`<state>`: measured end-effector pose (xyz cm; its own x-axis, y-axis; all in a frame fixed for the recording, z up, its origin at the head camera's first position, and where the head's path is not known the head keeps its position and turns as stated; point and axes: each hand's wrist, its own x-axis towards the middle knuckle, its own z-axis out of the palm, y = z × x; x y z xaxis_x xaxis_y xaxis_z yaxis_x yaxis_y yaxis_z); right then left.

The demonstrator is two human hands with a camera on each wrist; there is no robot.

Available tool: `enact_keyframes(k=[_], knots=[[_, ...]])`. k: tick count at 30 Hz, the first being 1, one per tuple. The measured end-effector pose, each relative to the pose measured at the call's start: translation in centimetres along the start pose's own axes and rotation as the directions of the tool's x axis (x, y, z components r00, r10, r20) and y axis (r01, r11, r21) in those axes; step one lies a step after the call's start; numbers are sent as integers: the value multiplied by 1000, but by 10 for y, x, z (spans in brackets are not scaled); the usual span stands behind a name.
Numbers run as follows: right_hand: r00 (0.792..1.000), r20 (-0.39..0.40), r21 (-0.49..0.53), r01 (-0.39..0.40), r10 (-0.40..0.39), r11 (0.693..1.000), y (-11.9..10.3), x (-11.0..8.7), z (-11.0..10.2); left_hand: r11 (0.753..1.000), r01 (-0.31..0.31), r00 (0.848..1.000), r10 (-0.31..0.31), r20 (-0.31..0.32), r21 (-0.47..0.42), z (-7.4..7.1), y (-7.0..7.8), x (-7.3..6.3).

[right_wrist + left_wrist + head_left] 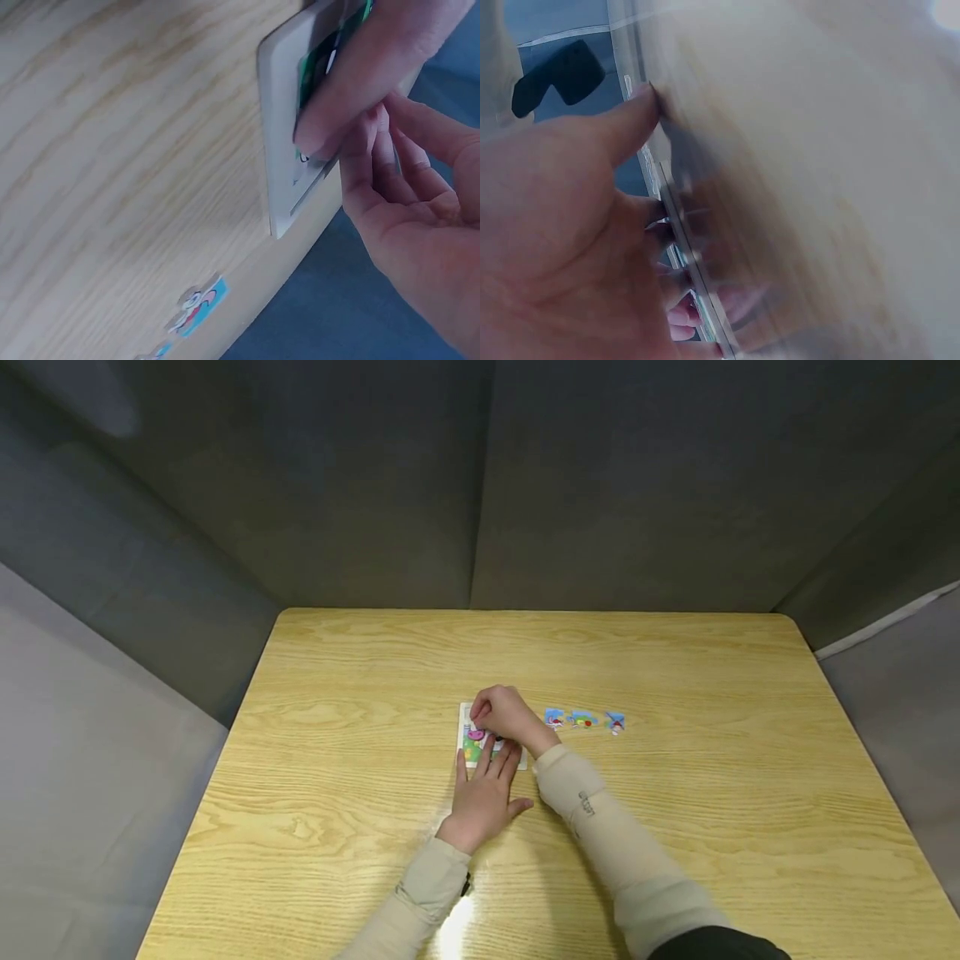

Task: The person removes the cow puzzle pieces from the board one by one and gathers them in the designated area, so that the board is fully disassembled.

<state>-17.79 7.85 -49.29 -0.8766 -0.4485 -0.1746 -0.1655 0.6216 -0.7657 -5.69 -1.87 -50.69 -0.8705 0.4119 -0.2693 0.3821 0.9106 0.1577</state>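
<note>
A small jigsaw board (461,735) with a white frame lies on the table, its picture partly filled with green and pink pieces. My left hand (483,803) lies across its lower part, fingers spread and fairly straight, thumb out to the right. Over the board's upper left, my right hand (508,713) has its thumb and fingertips pinched at a puzzle piece, mostly hidden by the fingers. In the right wrist view, left-hand fingers (337,105) press on the board beside the curled right hand (420,187).
Three loose blue jigsaw pieces, a left one (554,717), a middle one (582,719) and a right one (615,722), lie in a row right of the board. Grey curtains (375,527) stand behind and beside the wooden table (337,835).
</note>
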Motion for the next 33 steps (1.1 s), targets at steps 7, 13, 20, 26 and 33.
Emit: enact_keyframes(k=[7, 13, 20, 26, 33], knots=[[1000, 4, -17, -8, 8, 1000, -3, -1, 1, 1000, 3, 1000, -3, -2, 13, 1, 0, 1], [1000, 1, -2, -21, 21, 1000, -2, 0, 1, 1000, 4, 1000, -4, 5, 5, 1, 0, 1], [1000, 2, 21, -6, 6, 1000, -2, 1, 0, 1000, 6, 1000, -6, 15, 7, 1, -1, 2], [1000, 26, 78, -3, 1, 997, -1, 0, 0, 1000, -3, 1000, 3, -13, 0, 2, -1, 1], [998, 58, 100, 4, -10, 995, 0, -2, 0, 1000, 1, 1000, -1, -3, 20, 4, -2, 3]])
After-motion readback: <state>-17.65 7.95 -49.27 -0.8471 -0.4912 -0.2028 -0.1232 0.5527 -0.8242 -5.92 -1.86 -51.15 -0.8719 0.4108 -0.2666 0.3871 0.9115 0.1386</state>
